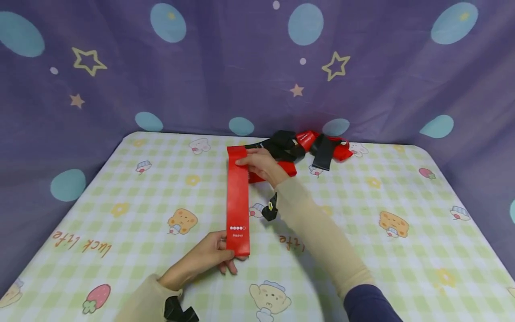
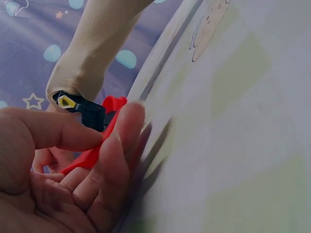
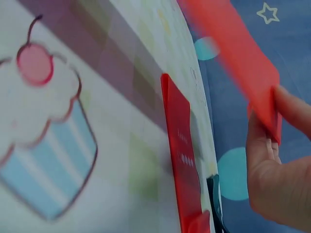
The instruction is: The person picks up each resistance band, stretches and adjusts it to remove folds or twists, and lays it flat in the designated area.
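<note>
A red band marked "Heavy" (image 1: 238, 197) stretches lengthwise above the checked tablecloth (image 1: 153, 250), its near end pinched between the thumb and fingers of the left hand (image 1: 213, 251) and its far end pinched by the right hand (image 1: 263, 162). Another red band (image 3: 182, 145) lies on the cloth just beside it, near a jumbled pile of black and red bands (image 1: 283, 143) at the table's back edge.

Beige sleeves (image 1: 322, 237), navy fabric (image 1: 368, 304), black wrist pieces (image 1: 268, 213)

Star-printed purple fabric backdrop (image 1: 249, 80) — in front, a green-and-white checked tablecloth (image 1: 354, 197).
</note>
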Demonstrator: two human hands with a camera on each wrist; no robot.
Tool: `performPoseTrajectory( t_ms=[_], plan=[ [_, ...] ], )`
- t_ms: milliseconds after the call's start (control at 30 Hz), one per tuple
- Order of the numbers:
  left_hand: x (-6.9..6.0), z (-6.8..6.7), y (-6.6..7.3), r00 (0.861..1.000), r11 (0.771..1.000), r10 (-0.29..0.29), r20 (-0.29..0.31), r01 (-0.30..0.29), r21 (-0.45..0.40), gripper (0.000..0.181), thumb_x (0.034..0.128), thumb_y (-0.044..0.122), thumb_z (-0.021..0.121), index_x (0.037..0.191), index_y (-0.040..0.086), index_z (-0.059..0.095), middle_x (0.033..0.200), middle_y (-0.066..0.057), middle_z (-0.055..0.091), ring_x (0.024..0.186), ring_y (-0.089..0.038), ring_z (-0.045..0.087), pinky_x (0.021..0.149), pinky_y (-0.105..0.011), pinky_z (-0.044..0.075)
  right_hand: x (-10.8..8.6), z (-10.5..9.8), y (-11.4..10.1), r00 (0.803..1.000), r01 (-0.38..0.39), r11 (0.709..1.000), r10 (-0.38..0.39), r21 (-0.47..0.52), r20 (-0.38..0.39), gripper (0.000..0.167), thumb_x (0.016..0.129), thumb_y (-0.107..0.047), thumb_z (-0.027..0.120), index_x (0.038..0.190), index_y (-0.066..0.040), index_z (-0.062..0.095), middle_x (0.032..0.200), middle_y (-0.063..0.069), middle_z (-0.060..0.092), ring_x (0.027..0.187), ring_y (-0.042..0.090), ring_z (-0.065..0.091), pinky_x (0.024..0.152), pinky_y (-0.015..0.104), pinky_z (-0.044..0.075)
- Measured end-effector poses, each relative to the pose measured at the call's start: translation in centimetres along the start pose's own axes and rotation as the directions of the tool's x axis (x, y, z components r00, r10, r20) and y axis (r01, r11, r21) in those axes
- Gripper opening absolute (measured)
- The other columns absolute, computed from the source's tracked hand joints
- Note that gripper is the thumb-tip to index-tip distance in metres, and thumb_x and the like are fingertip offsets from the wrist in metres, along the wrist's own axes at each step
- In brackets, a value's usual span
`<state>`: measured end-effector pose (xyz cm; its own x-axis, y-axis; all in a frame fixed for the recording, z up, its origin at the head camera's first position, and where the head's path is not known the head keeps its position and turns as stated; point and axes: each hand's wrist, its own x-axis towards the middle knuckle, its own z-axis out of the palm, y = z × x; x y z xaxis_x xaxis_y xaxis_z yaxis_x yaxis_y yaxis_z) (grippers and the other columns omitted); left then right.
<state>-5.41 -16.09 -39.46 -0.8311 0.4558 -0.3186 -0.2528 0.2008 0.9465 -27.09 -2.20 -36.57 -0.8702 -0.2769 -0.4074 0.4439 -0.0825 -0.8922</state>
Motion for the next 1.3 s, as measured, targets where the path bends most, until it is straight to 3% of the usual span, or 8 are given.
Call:
performPoseTrajectory(
  t_ms=[100, 333, 500, 767, 900, 1033, 1300],
  plan=[
    [-0.4, -0.3, -0.2, 1.000, 1.000, 0.017, 0.007, -0.017, -0.007, 0.045, 0.0876, -0.001, 0.051, 0.127, -0.016, 0.037, 0.092, -0.023, 0.071, 0.060, -0.013, 0.067, 0.048, -0.022, 0.048, 0.2, 0.6, 0.1, 1.000, 0.003, 1.000, -0.003, 0.003, -0.006, 0.062, 0.084, 0.004, 0.065, 0.140, 0.001, 0.038, 0.139, 0.016, 0.048, 0.111, 0.026, 0.055, 0.103, 0.037, 0.045],
    [-1.3, -1.7, -0.2, 0.999, 1.000, -0.026, -0.033, 0.026, 0.001, 0.043, 0.0886, 0.003, 0.052, 0.127, -0.014, 0.040, 0.093, -0.018, 0.072, 0.062, -0.013, 0.068, 0.051, -0.023, 0.049, 1.0, 1.8, 0.6, 1.000, 0.016, 1.000, -0.016, 0.002, 0.009, 0.060, 0.088, 0.001, 0.061, 0.142, 0.001, 0.035, 0.140, 0.017, 0.046, 0.102, 0.023, 0.054, 0.103, 0.038, 0.045],
    [-2.2, -2.9, -0.5, 0.999, 0.999, -0.033, -0.026, 0.033, -0.009, 0.045, 0.0901, 0.003, 0.049, 0.128, -0.017, 0.038, 0.094, -0.020, 0.072, 0.063, -0.012, 0.069, 0.052, -0.023, 0.052, 1.5, 2.3, 0.8, 0.999, 0.039, 0.999, -0.039, -0.014, -0.016, 0.056, 0.089, -0.001, 0.060, 0.141, 0.000, 0.037, 0.136, 0.017, 0.048, 0.092, 0.021, 0.055, 0.100, 0.037, 0.047],
    [-3.7, -4.5, -0.6, 1.000, 0.999, -0.027, -0.017, 0.026, -0.040, 0.043, 0.0887, 0.001, 0.045, 0.126, -0.019, 0.037, 0.094, -0.024, 0.071, 0.063, -0.013, 0.070, 0.054, -0.026, 0.056, 2.0, 4.0, 1.5, 0.999, 0.049, 0.996, -0.047, -0.077, 0.017, 0.046, 0.092, -0.005, 0.058, 0.134, 0.001, 0.040, 0.111, 0.012, 0.054, 0.078, 0.017, 0.055, 0.096, 0.036, 0.050],
    [-4.1, -4.8, -0.7, 0.999, 0.998, -0.052, -0.014, 0.052, -0.031, 0.043, 0.0887, 0.002, 0.045, 0.126, -0.019, 0.038, 0.092, -0.020, 0.072, 0.062, -0.013, 0.070, 0.052, -0.025, 0.055, 2.0, 4.9, 2.1, 0.998, 0.045, 0.994, -0.040, -0.100, 0.048, 0.039, 0.092, -0.003, 0.056, 0.128, 0.001, 0.042, 0.098, 0.009, 0.056, 0.072, 0.016, 0.056, 0.082, 0.031, 0.055],
    [-4.5, -5.1, -0.8, 0.996, 0.996, -0.089, 0.003, 0.089, -0.016, 0.044, 0.0888, 0.004, 0.045, 0.127, -0.017, 0.039, 0.089, -0.014, 0.074, 0.061, -0.011, 0.069, 0.048, -0.020, 0.051, 2.0, 5.5, 2.5, 0.998, 0.046, 0.989, -0.038, -0.140, 0.060, 0.027, 0.091, -0.003, 0.057, 0.115, -0.002, 0.045, 0.094, 0.008, 0.056, 0.068, 0.016, 0.055, 0.064, 0.025, 0.049],
    [-4.2, -5.7, -0.7, 0.994, 0.994, -0.109, 0.001, 0.108, 0.018, 0.042, 0.0884, 0.005, 0.045, 0.125, -0.015, 0.041, 0.090, -0.015, 0.074, 0.061, -0.012, 0.070, 0.046, -0.020, 0.050, 1.7, 5.3, 1.9, 0.998, 0.055, 0.971, -0.049, -0.234, 0.031, 0.030, 0.090, -0.007, 0.058, 0.117, -0.001, 0.047, 0.101, 0.008, 0.054, 0.069, 0.017, 0.053, 0.063, 0.024, 0.046]
  ],
)
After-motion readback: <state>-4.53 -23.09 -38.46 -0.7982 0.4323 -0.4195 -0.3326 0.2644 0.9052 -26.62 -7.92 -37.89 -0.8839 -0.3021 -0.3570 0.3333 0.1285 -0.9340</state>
